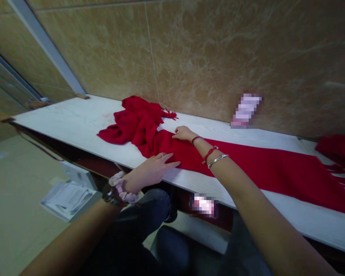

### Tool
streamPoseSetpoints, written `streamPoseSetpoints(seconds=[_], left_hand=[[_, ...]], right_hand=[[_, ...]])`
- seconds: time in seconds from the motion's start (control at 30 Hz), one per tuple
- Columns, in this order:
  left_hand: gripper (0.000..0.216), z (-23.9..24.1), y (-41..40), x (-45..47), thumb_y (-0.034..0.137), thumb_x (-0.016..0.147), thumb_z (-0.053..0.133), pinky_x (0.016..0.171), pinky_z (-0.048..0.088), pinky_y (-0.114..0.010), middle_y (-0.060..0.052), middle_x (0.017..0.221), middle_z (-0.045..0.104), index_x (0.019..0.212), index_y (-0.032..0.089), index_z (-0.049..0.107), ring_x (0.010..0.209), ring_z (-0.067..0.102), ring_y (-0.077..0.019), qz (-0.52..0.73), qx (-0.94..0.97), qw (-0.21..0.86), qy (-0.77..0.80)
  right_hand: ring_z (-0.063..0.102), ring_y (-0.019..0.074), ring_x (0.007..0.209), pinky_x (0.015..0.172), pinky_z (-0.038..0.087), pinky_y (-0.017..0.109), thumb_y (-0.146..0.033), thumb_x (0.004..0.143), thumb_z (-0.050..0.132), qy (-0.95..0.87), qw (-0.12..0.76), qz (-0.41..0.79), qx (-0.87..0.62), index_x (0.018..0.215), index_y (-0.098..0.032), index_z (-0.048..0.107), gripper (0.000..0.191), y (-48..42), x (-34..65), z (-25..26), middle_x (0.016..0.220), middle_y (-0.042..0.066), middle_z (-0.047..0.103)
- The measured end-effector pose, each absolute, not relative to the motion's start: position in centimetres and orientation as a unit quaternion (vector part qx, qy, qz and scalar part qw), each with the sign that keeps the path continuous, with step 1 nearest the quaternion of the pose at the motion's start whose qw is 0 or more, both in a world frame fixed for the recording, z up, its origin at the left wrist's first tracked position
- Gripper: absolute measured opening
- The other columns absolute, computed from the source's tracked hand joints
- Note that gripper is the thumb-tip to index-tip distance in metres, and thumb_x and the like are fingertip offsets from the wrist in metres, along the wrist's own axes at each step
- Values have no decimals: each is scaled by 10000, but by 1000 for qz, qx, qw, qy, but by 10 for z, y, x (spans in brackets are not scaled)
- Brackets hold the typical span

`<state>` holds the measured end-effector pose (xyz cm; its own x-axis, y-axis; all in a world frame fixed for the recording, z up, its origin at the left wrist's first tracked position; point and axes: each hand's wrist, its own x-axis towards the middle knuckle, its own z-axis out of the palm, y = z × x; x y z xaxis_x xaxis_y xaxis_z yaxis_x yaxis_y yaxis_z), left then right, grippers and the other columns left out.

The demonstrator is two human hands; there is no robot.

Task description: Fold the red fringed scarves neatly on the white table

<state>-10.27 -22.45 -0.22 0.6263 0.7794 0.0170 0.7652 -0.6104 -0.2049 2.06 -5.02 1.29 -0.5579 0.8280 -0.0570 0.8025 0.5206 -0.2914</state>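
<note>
A red fringed scarf runs flat along the white tabletop, its left part gathered in a loose crumpled heap. On the near edge of the flat part, beside the heap, lies my left hand, fingers stretched out over the cloth. My right hand is at the far edge of the same stretch, its fingers bent and pinched together at the cloth. A ring and a scrunchie are on the left hand and wrist; bracelets circle the right wrist.
More red cloth lies at the table's right end, near the scarf's fringe. A tiled wall rises behind the white table. Below it, a white box of papers stands on the floor at left. My knees are under the front edge.
</note>
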Motion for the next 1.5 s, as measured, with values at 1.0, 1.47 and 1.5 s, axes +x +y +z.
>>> streamPoseSetpoints(seconds=[1.0, 1.47, 1.5], left_hand=[[358, 8, -209, -108, 53, 846, 440, 834, 465, -324, -96, 1058, 621, 1152, 184, 572, 950, 611, -191, 42, -889, 122, -440], [239, 7, -203, -111, 37, 844, 426, 743, 502, -286, -82, 909, 589, 971, 147, 596, 918, 576, -196, 48, -868, 136, -474], [242, 8, -203, -112, 37, 841, 424, 748, 500, -294, -85, 906, 589, 972, 144, 596, 907, 579, -198, 50, -865, 137, -480]], right_hand=[[600, 111, 684, 653, 445, 191, -95, 752, 627, -859, 39, 238, -452, 893, -120, 743, 184, -34, 34, 35, 787, 23, 716], [618, 176, 958, 823, 450, 244, -224, 841, 571, -872, 78, 157, -458, 1004, -117, 696, 231, -35, 32, 24, 1054, 99, 691], [623, 177, 953, 821, 453, 242, -221, 845, 564, -875, 74, 157, -452, 994, -119, 700, 226, -35, 33, 23, 1046, 98, 694]])
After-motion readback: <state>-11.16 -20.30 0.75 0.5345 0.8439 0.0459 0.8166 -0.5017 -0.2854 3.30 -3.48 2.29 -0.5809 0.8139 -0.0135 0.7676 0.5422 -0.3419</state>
